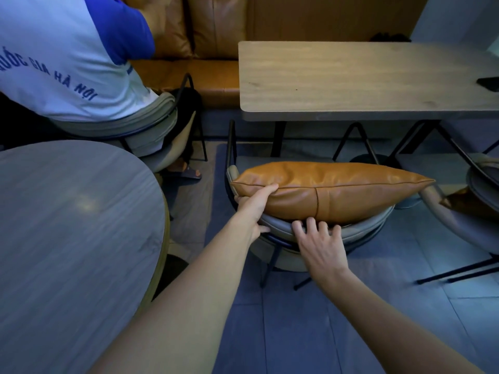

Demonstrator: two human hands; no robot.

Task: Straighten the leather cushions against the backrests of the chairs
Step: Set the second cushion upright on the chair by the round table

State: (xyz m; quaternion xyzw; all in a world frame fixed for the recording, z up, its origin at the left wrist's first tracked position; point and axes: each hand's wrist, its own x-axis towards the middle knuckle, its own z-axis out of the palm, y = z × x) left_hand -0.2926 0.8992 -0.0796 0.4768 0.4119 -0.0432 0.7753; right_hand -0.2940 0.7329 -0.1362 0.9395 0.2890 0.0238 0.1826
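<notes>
A tan leather cushion (337,190) lies lengthwise along the top of a grey chair's curved backrest (359,229), in the middle of the head view. My left hand (253,209) grips the cushion's left end, thumb on top and fingers under it. My right hand (318,241) rests flat on the backrest just below the cushion, fingers spread, fingertips touching the cushion's lower edge. The chair's seat is hidden behind the cushion. A second tan cushion (459,202) shows partly on the chair at the right.
A rectangular wooden table (364,76) stands just beyond the chair, with a dark phone (488,83) at its right edge. A round grey table (67,238) fills the left. A person in a white and blue shirt (62,55) sits at far left. A tan bench (205,74) runs behind.
</notes>
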